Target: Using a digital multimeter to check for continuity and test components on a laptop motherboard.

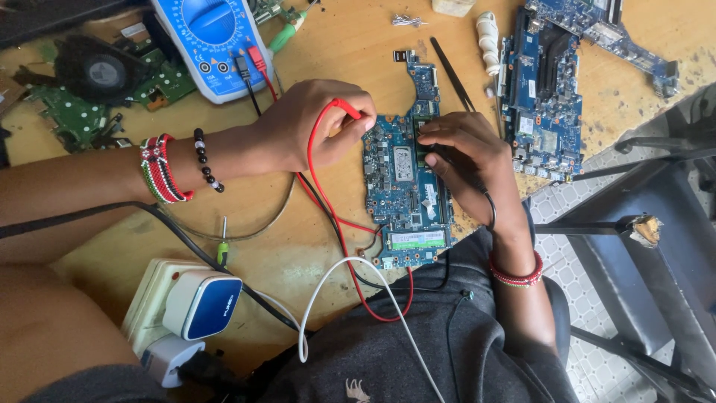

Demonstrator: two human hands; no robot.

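In the head view, the left hand (317,123) is in the centre of the frame, and its fingers are closed around a red probe (347,110). The tip of this probe rests on the upper left edge of the blue circuit board (406,190), which lies on the wooden table (335,45) a little right of the centre. The right hand (466,160) lies over the upper right part of the same board. Its fingers are curled and pressed down near a dark module; it seems to hold a black probe, because a black lead leaves under the palm, but I cannot see the probe itself.

A blue multimeter (209,41) stands at the upper left, with the red and black leads plugged in. A second blue board (541,93) lies at the upper right, and black tweezers (451,75) lie between the two boards.

I judge that the step in hand is measuring between two points on the board. The next move calls for keeping both tips steady on small contacts, and for a look at the meter.
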